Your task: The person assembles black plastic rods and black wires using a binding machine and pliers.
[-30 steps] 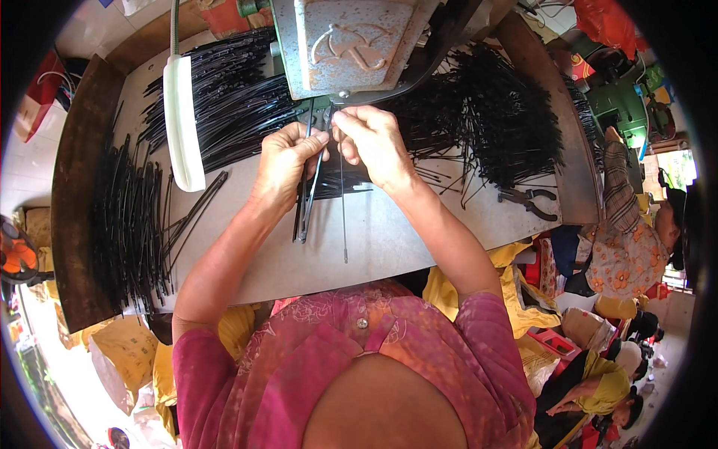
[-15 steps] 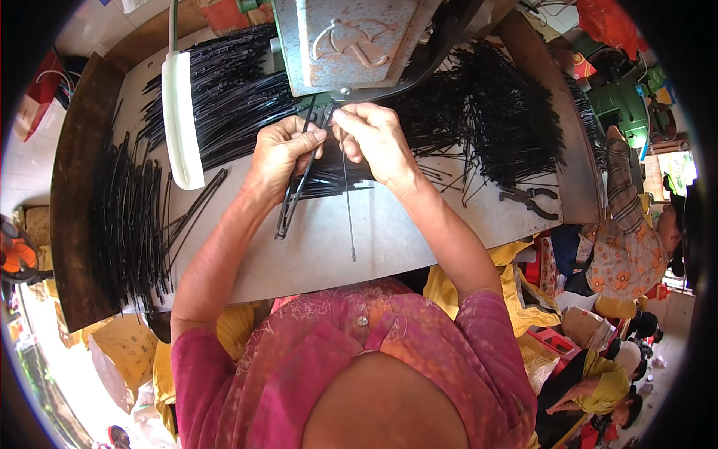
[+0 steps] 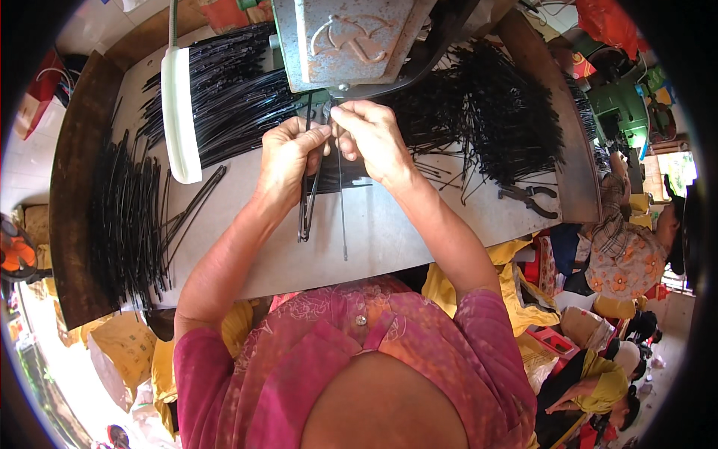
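Left grip (image 3: pixel 288 161): thumb and fingers clenched around black ribs (image 3: pixel 305 213). Below this grip the ribs run as a close, near-upright pair, lower ends side by side over the bench (image 3: pixel 389 236); above it, one strip extends to the underside of the machine head.

Right grip (image 3: pixel 376 142): just beside the left, fingertips pinched together on the upper part of a thin rod (image 3: pixel 343 213). Rod hangs almost straight down beneath the fingers, ending in a slightly thicker tip. Its top is hidden by the fingers; exact contact with the ribs cannot be told.

Machine head (image 3: pixel 355 45): grey, worn, with a raised umbrella emblem; directly above both grips, its lower edge near the fingertips.

Left of the left grip: white lamp (image 3: pixel 181 120), elongated, hung on a stem. Behind and beyond it, a heap of black ribs (image 3: pixel 232 97); farther left and lower, a second stack (image 3: pixel 131 224) along the wooden edge (image 3: pixel 75 217), with a few loose pieces (image 3: pixel 193 202) between stack and grip.

Right of the right grip: large tangled pile (image 3: pixel 508 112), dark. Below that pile, well apart from the grip, pliers (image 3: pixel 529 198) with dark handles, handles spread.
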### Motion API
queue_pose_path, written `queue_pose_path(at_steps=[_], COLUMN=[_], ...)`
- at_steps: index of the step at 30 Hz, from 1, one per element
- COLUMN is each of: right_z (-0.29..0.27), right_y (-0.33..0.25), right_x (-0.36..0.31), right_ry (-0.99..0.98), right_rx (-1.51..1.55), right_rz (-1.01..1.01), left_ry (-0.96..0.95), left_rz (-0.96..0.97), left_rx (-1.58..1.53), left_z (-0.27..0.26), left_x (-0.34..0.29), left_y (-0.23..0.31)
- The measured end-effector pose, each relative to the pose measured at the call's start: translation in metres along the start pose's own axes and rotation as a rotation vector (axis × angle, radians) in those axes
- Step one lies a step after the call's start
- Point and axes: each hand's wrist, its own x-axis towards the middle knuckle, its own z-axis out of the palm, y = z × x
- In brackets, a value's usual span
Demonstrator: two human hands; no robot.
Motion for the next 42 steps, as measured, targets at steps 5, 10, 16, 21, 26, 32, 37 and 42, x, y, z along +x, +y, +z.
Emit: queue_pose_path(at_steps=[5,10,16,21,26,32,37,42], right_z=[-0.003,-0.025,-0.079,-0.095,-0.094,-0.089,-0.089,-0.093], right_y=[0.002,-0.020,-0.048,-0.055,-0.053,-0.033,-0.027,-0.029], right_x=[0.000,-0.010,-0.019,-0.026,-0.029,-0.015,-0.014,-0.021], right_ry=[-0.007,-0.002,0.204,0.119,-0.007,-0.045,-0.052,-0.048], right_rx=[0.027,-0.286,-0.559,-0.813,-1.194,-1.810,-1.861,-1.841], right_rz=[0.080,0.100,-0.031,-0.024,-0.128,-0.549,-0.505,-0.454], left_ry=[0.036,0.040,0.000,-0.013,0.103,-0.008,-0.115,-0.086], left_rz=[0.014,-0.003,-0.030,0.018,0.220,0.567,0.632,0.591], left_rx=[-0.026,-0.016,-0.005,0.371,1.351,1.365,1.398,1.240], left_z=[0.005,0.003,-0.004,-0.036,-0.128,-0.098,-0.066,-0.061], left_x=[-0.001,0.000,0.001,-0.013,-0.043,-0.060,-0.047,-0.051], left_y=[0.006,0.008,0.016,0.042,0.061,0.054,0.022,-0.018])
